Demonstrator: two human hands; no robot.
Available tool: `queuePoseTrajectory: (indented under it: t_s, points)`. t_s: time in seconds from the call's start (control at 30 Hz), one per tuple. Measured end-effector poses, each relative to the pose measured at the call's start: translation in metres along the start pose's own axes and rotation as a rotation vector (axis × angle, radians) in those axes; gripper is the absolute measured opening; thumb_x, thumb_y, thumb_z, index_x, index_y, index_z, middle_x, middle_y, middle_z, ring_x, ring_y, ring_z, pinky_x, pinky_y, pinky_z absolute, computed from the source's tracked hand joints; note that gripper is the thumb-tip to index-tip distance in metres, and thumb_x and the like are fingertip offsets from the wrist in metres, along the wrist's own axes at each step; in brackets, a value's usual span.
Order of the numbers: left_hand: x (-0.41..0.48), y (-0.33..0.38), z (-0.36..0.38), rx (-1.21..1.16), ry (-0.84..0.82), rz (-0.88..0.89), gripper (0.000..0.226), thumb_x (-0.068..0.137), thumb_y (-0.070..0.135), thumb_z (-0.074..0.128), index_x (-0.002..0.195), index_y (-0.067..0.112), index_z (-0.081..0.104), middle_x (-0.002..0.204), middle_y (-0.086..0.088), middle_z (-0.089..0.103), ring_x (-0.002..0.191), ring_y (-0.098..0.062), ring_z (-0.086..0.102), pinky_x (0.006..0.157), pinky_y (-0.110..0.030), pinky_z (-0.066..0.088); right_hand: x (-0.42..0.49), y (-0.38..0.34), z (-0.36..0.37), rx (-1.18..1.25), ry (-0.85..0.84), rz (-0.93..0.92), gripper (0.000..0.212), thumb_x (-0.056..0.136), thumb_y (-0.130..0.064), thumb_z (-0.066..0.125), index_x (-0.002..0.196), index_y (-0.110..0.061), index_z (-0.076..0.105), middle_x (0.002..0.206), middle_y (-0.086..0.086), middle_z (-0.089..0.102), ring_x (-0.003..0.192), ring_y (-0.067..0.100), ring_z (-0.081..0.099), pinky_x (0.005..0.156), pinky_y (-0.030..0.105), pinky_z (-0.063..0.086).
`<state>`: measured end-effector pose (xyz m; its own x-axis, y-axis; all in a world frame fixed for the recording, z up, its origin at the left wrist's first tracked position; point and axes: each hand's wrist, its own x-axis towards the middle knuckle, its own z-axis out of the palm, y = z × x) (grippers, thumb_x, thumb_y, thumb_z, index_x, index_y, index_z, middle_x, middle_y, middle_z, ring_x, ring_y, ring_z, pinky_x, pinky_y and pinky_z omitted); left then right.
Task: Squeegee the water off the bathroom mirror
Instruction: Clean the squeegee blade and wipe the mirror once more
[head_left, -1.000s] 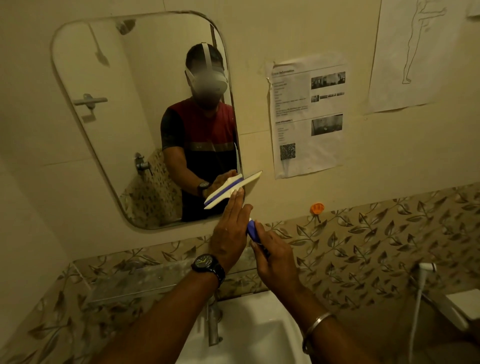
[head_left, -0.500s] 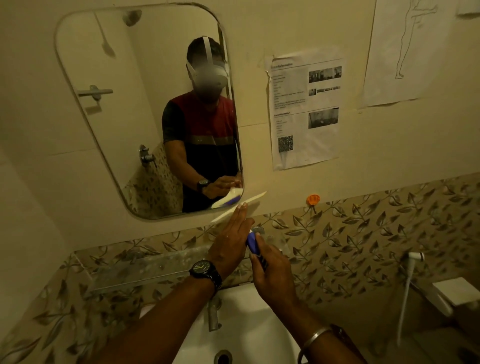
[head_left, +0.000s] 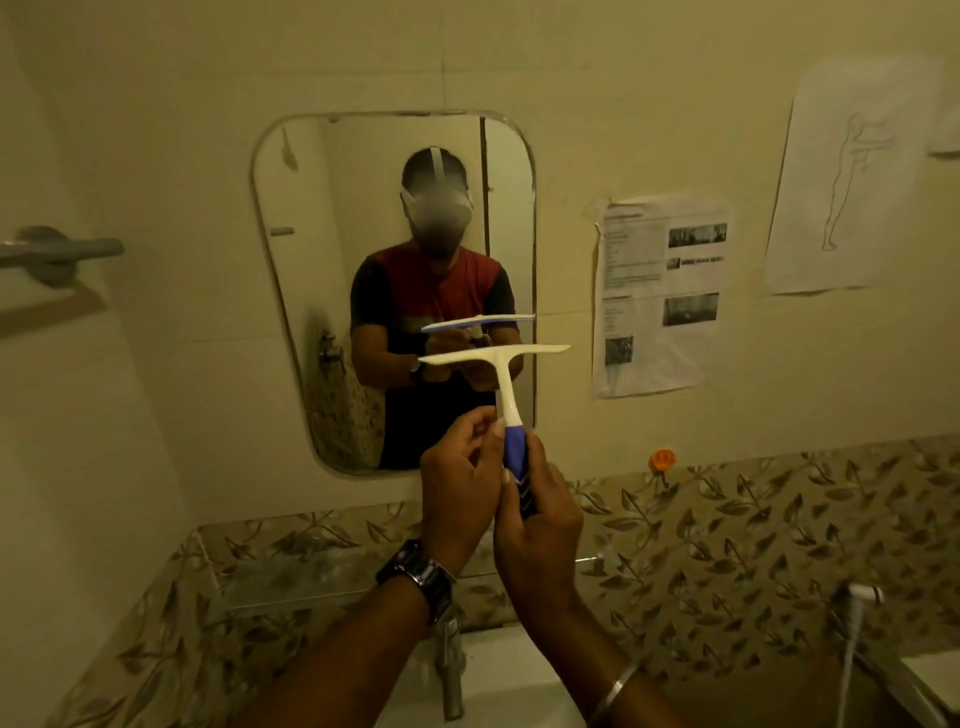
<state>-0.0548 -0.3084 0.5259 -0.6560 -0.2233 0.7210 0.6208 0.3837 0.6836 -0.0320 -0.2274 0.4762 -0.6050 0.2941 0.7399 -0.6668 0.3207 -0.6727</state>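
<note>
Close to the mirror (head_left: 311, 260), the right hand (head_left: 540, 512) wraps the squeegee (head_left: 506, 384) (probably light, stiff) by its blue handle, the sensible hold; the left hand (head_left: 460, 483) curls beside the neck, contact unclear.

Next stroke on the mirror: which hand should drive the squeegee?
Right. The right hand wraps the blue handle of the squeegee, blade level before the mirror; the left hand merely curls beside the white neck.
</note>
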Motion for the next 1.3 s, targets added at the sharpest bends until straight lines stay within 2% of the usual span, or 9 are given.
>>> queuePoseTrajectory:
  t_s: [0.1,0.27,0.4,0.53,0.63,0.8,1.0,1.1,1.3]
  points:
    - [0.021,0.015,-0.009,-0.133,-0.106,-0.164,0.009,0.101,0.031,0.062,0.104,0.031,0.07,0.093,0.007,0.076,0.088,-0.009,0.074,0.078,-0.035,0.064,0.012,-0.017,0.017,0.016,0.047,0.0,0.05,0.108,-0.021,0.049,0.156,-0.018,0.04,0.106,0.001,0.062,0.092,0.009,0.062,0.074,0.032,0.057]
    - [0.047,0.026,-0.015,-0.301,-0.281,-0.227,0.018,0.102,0.026,0.063,0.115,0.016,0.07,0.095,-0.004,0.078,0.091,-0.021,0.076,0.082,-0.042,0.064,0.025,-0.033,0.038,0.053,0.043,-0.036,0.059,0.106,-0.005,0.051,0.16,-0.02,0.033,0.141,-0.024,0.05,0.129,-0.004,0.052,0.102,0.017,0.046]
    - [0.078,0.036,-0.009,-0.225,-0.269,-0.115,0.02,0.104,0.022,0.06,0.105,0.006,0.073,0.09,-0.018,0.072,0.082,-0.028,0.072,0.071,-0.039,0.063,0.052,-0.036,0.047,0.067,0.062,-0.042,0.064,0.103,-0.002,0.054,0.161,-0.018,0.031,0.128,-0.038,0.049,0.116,-0.014,0.053,0.094,0.008,0.043]
    - [0.113,0.047,0.005,-0.118,-0.263,-0.023,0.023,0.103,0.024,0.061,0.097,0.007,0.075,0.082,-0.015,0.072,0.079,-0.035,0.07,0.07,-0.051,0.061,0.091,-0.04,0.053,0.064,0.107,0.025,0.066,0.104,-0.009,0.055,0.162,-0.026,0.028,0.11,-0.007,0.062,0.098,0.007,0.064,0.084,0.031,0.058]
    - [0.126,0.042,0.011,-0.038,-0.262,0.011,0.02,0.102,0.027,0.064,0.099,0.012,0.077,0.082,-0.009,0.074,0.077,-0.03,0.072,0.069,-0.053,0.061,0.099,-0.039,0.059,0.137,0.089,0.081,0.067,0.104,-0.011,0.055,0.162,-0.03,0.027,0.115,-0.024,0.062,0.105,0.006,0.066,0.089,0.029,0.058]
    - [0.128,0.019,0.006,0.126,-0.25,0.077,0.019,0.1,0.031,0.066,0.103,0.016,0.077,0.085,-0.002,0.075,0.074,-0.015,0.073,0.067,-0.046,0.062,0.091,-0.029,0.075,0.227,0.066,0.152,0.068,0.104,-0.011,0.057,0.162,-0.029,0.027,0.111,-0.046,0.058,0.104,-0.008,0.064,0.08,0.011,0.052]
    - [0.124,0.001,-0.013,0.168,-0.242,0.091,0.017,0.1,0.032,0.066,0.105,0.021,0.077,0.084,0.006,0.075,0.074,-0.007,0.072,0.064,-0.034,0.063,0.074,-0.029,0.098,0.291,0.062,0.203,0.071,0.104,-0.012,0.059,0.161,-0.035,0.025,0.13,-0.001,0.066,0.115,0.016,0.066,0.094,0.041,0.06]
    - [0.119,-0.011,-0.027,0.196,-0.242,0.089,0.02,0.101,0.034,0.065,0.102,0.018,0.077,0.082,0.006,0.074,0.075,-0.008,0.071,0.066,-0.028,0.063,0.061,-0.028,0.111,0.307,0.067,0.193,0.074,0.102,-0.007,0.06,0.161,-0.033,0.025,0.131,0.005,0.065,0.116,0.021,0.066,0.094,0.046,0.059]
    - [0.107,-0.031,-0.058,0.211,-0.233,0.101,0.022,0.1,0.032,0.066,0.109,0.018,0.079,0.087,0.009,0.076,0.078,-0.003,0.07,0.066,-0.017,0.057,0.032,-0.028,0.139,0.375,0.05,0.184,0.075,0.1,-0.004,0.063,0.161,-0.027,0.026,0.12,-0.022,0.067,0.109,0.007,0.068,0.087,0.022,0.057]
